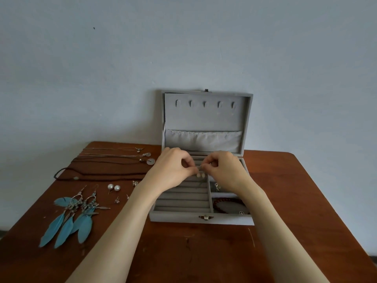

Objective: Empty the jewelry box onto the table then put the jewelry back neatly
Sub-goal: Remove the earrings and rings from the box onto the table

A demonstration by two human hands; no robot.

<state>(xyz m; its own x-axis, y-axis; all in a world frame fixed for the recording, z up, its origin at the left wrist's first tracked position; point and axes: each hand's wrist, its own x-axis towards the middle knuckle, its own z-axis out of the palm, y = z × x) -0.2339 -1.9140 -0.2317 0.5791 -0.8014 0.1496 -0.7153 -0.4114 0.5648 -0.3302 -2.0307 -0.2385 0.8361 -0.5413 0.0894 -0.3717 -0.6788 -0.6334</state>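
Jewelry box [204, 218] sits open on the table [295, 201]; left hand [173, 170] and right hand [224, 170] pinch a tiny silver piece [201, 166] just above its ring rolls [183, 201], likely to seat it.

Single head view — forward and down, close over the table [285, 201].

Matt grey velvety jewelry box [184, 218] with a metal clasp [206, 217], on a smooth reddish wooden table [295, 201]; glossy pearl studs [113, 187], soft blue feather earrings [69, 219].
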